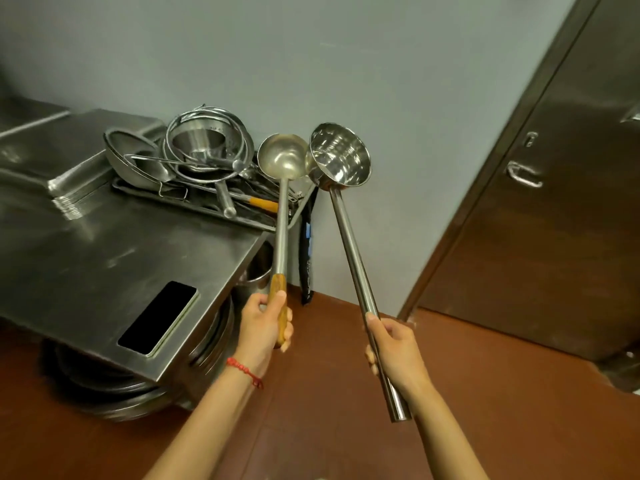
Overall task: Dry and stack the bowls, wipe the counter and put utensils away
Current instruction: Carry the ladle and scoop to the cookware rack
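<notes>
My left hand [265, 323] grips the wooden handle of a steel ladle [281, 155], whose round bowl points up beside the counter's far corner. My right hand [394, 351] grips the long steel handle of a deep scoop ladle [341, 154], its cup tilted toward me and touching the first ladle's bowl. Both are held in the air over the floor, right of the steel counter [104, 258]. A dark tray [194, 202] at the counter's back holds a pile of strainers, skimmers and other utensils [204, 150].
A stack of steel trays [69, 157] sits at the counter's left back. A dark phone [159, 317] lies near the counter's front edge. Stacked steel bowls [138, 393] and a pot [256, 271] stand under the counter. A steel door [554, 202] is on the right, above red-brown floor.
</notes>
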### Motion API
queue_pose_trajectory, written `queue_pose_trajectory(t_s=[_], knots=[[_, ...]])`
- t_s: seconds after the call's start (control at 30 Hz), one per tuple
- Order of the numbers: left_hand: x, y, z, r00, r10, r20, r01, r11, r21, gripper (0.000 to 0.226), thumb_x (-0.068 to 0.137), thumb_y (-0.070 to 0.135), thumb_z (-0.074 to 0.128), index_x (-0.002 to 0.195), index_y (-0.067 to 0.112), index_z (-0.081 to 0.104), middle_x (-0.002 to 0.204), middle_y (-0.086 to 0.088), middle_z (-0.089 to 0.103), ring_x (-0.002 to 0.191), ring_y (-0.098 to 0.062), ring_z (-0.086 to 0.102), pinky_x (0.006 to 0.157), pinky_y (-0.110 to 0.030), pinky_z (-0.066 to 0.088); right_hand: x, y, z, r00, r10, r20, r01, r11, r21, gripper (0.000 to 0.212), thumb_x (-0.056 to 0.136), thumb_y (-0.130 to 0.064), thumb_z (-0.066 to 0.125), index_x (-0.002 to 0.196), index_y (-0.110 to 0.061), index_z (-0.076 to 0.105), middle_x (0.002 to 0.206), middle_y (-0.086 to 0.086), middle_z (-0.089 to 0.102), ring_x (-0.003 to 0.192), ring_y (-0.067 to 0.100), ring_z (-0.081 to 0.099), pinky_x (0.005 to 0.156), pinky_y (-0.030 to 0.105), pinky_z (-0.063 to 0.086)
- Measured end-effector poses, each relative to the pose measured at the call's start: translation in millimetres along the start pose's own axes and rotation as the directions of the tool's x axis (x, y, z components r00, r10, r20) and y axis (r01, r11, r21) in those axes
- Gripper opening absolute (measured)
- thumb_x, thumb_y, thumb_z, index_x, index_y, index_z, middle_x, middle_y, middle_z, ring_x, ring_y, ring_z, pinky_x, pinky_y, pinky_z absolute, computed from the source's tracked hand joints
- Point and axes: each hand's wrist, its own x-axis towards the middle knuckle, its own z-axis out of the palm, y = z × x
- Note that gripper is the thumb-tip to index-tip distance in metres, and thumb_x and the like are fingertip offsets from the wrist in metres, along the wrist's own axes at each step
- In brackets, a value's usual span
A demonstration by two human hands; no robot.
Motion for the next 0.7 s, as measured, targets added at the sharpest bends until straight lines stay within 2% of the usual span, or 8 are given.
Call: queue_pose_trajectory(t_s=[0.13, 0.2, 0.3, 0.37, 0.47, 0.6, 0.7], knots=[[34, 19, 26, 0.999, 0.025, -0.030, -0.026, 0.999, -0.019, 0.020, 0.093, 0.019, 0.049, 0.078, 0.010, 0.040, 0.056, -0.008, 0.051, 0.029, -0.011, 0.042, 0.026, -0.016, 0.031, 46, -19, -16, 0.999, -0.027, 0.040, 0.029, 0.999, -0.040, 0.039, 0.093, -0.043, 0.042, 0.071, -0.012, 0.051, 0.040, -0.002, 0.050, 0.037, 0.013, 0.046, 0.046, 0.022, 0.039], [47, 29, 34, 0.998, 0.032, -0.050, -0.034, 0.999, -0.034, 0.021, 0.093, 0.019, 0.048, 0.076, 0.010, 0.039, 0.056, -0.008, 0.050, 0.029, -0.010, 0.042, 0.026, -0.016, 0.030, 65, -29, -19, 0.998, -0.034, 0.058, 0.036, 0.999, -0.031, 0.039, 0.094, -0.042, 0.042, 0.070, -0.011, 0.050, 0.039, -0.003, 0.049, 0.036, 0.012, 0.045, 0.044, 0.021, 0.038], [70, 46, 41, 0.996, 0.035, -0.076, -0.040, 0.997, -0.064, 0.021, 0.093, 0.019, 0.048, 0.076, 0.011, 0.039, 0.057, -0.008, 0.051, 0.028, -0.010, 0.042, 0.026, -0.015, 0.030, 93, -43, -18, 0.995, -0.034, 0.091, 0.036, 0.999, -0.018, 0.042, 0.094, -0.041, 0.042, 0.080, -0.004, 0.056, 0.039, -0.003, 0.049, 0.036, 0.011, 0.045, 0.041, 0.019, 0.038], [86, 57, 41, 0.994, 0.038, -0.100, -0.045, 0.996, -0.070, 0.020, 0.093, 0.019, 0.048, 0.078, 0.011, 0.039, 0.057, -0.008, 0.051, 0.028, -0.010, 0.042, 0.026, -0.015, 0.030, 109, -51, -15, 0.994, -0.038, 0.100, 0.041, 0.999, -0.026, 0.048, 0.094, -0.042, 0.042, 0.089, 0.004, 0.057, 0.040, -0.002, 0.050, 0.037, 0.011, 0.046, 0.043, 0.021, 0.038], [112, 72, 34, 0.992, 0.047, -0.119, -0.058, 0.995, -0.086, 0.019, 0.093, 0.019, 0.048, 0.079, 0.010, 0.039, 0.056, -0.008, 0.050, 0.028, -0.010, 0.042, 0.026, -0.014, 0.030, 133, -64, -4, 0.992, -0.061, 0.114, 0.066, 0.997, -0.043, 0.053, 0.093, -0.043, 0.043, 0.092, 0.009, 0.055, 0.045, 0.000, 0.051, 0.039, 0.013, 0.047, 0.048, 0.025, 0.040], [147, 89, 13, 0.989, 0.068, -0.133, -0.081, 0.992, -0.096, 0.021, 0.094, 0.019, 0.048, 0.077, 0.011, 0.037, 0.058, -0.009, 0.049, 0.027, -0.009, 0.041, 0.026, -0.014, 0.029, 162, -81, 22, 0.990, -0.077, 0.117, 0.081, 0.996, -0.027, 0.052, 0.094, -0.041, 0.043, 0.092, 0.008, 0.058, 0.045, 0.001, 0.050, 0.039, 0.012, 0.046, 0.045, 0.023, 0.040], [173, 99, -10, 0.987, 0.057, -0.153, -0.072, 0.993, -0.098, 0.020, 0.093, 0.019, 0.048, 0.077, 0.011, 0.038, 0.058, -0.009, 0.049, 0.027, -0.009, 0.041, 0.027, -0.014, 0.029, 184, -94, 48, 0.987, -0.089, 0.132, 0.091, 0.996, -0.012, 0.044, 0.094, -0.040, 0.044, 0.086, 0.001, 0.059, 0.042, -0.001, 0.049, 0.036, 0.012, 0.046, 0.040, 0.018, 0.039]])
